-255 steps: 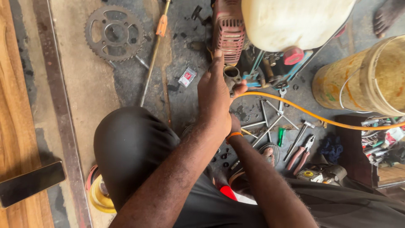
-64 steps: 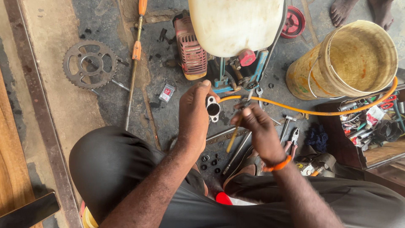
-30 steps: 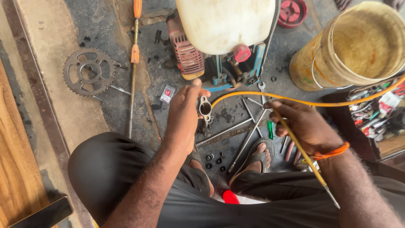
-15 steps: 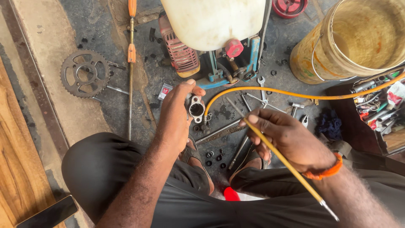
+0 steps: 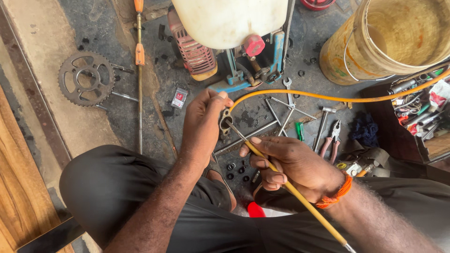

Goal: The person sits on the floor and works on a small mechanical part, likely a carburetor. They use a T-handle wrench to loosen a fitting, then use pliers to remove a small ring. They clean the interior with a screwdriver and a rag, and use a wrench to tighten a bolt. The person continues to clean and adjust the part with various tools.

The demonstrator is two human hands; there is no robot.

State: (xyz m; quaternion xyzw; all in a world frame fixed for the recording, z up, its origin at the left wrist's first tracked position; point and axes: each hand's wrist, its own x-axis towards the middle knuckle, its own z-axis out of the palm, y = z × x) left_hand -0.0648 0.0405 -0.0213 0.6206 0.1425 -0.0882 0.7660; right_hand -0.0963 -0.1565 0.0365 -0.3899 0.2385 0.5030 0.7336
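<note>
My left hand [image 5: 202, 125] grips a small round metal part [image 5: 225, 123] with a hole through it, held above the dark floor. My right hand [image 5: 289, 165] holds a long thin yellow-handled tool [image 5: 300, 199], and its metal tip is pushed into the part's hole. An orange band sits on my right wrist. Both hands hover over my knees in dark trousers.
A small engine with a white tank [image 5: 229, 21] stands ahead. An orange hose [image 5: 328, 97] runs right, towards a yellow bucket [image 5: 389, 42]. Wrenches, pliers [image 5: 332, 136] and rods lie on the floor, a sprocket [image 5: 86, 84] and a long orange-handled tool [image 5: 139, 70] at left, a box of parts [image 5: 419, 107] at right.
My right hand picked up the yellow-handled tool and brought it left; its tip now sits in the metal part. My left hand has kept hold of the part throughout.
</note>
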